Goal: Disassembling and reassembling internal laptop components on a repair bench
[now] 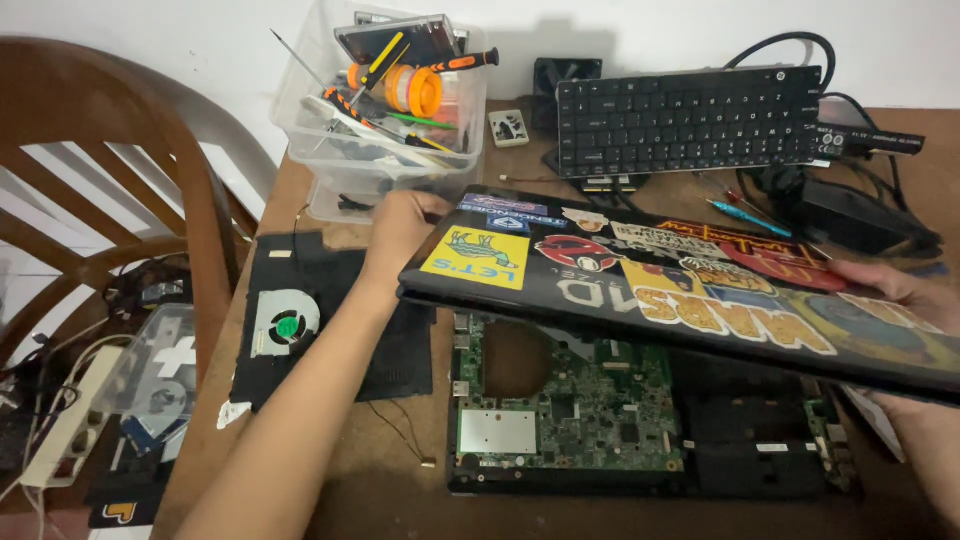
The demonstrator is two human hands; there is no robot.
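In the head view, the left hand (400,232) gripped the far left edge of the sticker-covered laptop lid (690,285), and the right hand (905,292) clasped its right edge, holding it tilted just above the circuit board (570,400); a fan (285,322) lay left of the board, well apart

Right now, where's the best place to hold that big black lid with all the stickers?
Probably by its two short ends, one hand on each side, as the left hand and right hand do. The sticker-covered lid is wide, thin and flat, lifted over the green circuit board, so end grips likely keep it level.
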